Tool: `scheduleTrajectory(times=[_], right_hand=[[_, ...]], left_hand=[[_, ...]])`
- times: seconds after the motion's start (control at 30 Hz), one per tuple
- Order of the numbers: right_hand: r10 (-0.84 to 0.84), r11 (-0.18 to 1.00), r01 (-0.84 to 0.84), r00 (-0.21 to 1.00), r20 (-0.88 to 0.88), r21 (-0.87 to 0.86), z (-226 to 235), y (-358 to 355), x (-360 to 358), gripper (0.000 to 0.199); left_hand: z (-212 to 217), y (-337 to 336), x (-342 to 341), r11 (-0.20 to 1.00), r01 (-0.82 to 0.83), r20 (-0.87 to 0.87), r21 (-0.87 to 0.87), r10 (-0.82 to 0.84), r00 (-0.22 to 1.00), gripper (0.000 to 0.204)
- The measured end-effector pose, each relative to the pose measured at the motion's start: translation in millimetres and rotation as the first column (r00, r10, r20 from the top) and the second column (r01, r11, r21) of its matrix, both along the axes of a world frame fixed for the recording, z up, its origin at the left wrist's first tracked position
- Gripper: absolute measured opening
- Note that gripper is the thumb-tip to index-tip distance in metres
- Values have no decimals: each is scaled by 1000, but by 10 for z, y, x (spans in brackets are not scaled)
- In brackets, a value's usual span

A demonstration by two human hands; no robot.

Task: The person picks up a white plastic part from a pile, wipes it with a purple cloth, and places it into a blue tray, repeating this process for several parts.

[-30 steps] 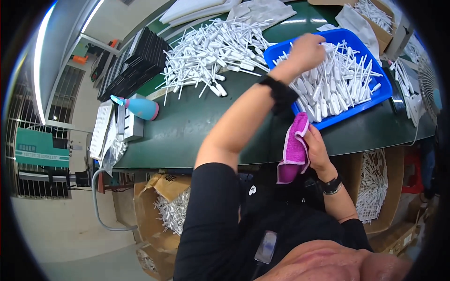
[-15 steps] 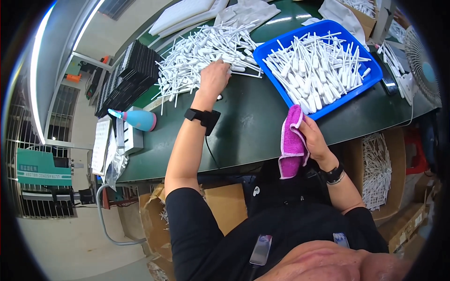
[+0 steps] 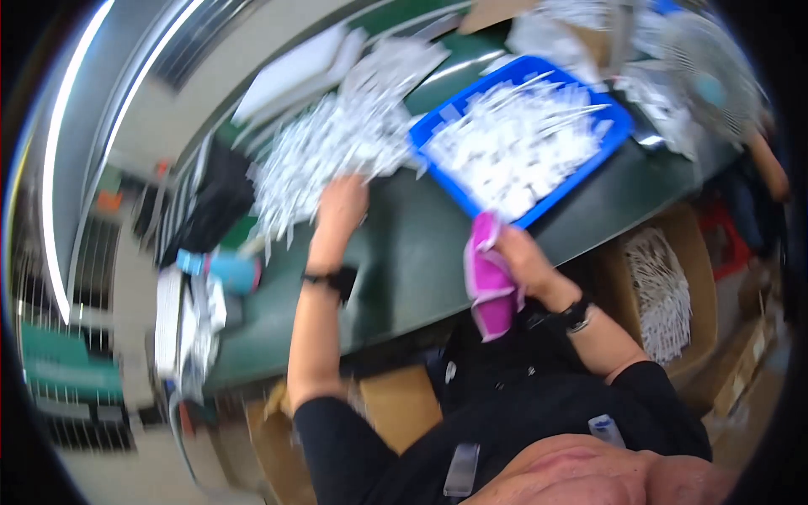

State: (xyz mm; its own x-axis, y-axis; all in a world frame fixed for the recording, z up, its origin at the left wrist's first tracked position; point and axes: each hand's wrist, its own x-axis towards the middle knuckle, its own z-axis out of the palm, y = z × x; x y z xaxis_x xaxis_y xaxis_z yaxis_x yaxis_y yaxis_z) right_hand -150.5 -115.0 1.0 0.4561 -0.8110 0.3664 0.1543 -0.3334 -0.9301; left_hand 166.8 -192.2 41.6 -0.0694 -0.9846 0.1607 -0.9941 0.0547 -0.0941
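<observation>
My left hand (image 3: 342,206) is at the near edge of a loose pile of white plastic sticks with thicker ends (image 3: 328,143) on the green table. Motion blur smears its fingers, so whether it holds a stick cannot be made out. In my right hand (image 3: 530,259) is a folded purple cloth (image 3: 490,278) with a pale edge, hanging down at the table's front edge. Just beyond that hand stands a blue tray (image 3: 617,139), heaped with more white sticks (image 3: 518,143).
A blue spray bottle (image 3: 231,271) and a stack of black trays (image 3: 210,198) are at the left. A fan (image 3: 711,80) stands at the back right, near another person's arm (image 3: 768,168). Below the table, a cardboard box (image 3: 703,337) contains white pieces (image 3: 661,295).
The whole view has shifted and blurred; the table things appear lower and more to the left. My left hand is now at the pile's near edge. The right hand keeps the cloth.
</observation>
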Motion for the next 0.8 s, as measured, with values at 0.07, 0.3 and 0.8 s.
scheduleTrajectory(times=[0.07,0.3,0.8], right_hand=[[14,994,-21,998,68,103,-129,12,8,27],[168,771,-312,940,296,555,-4,92,-42,28],[109,863,-228,955,275,451,-136,43,58,25]], left_hand=[[45,294,-110,997,44,-15,-67,-45,999,21],[-61,974,-628,960,57,-260,-272,-131,957,15],[-38,1112,-1146,980,177,-339,90,-137,931,22]])
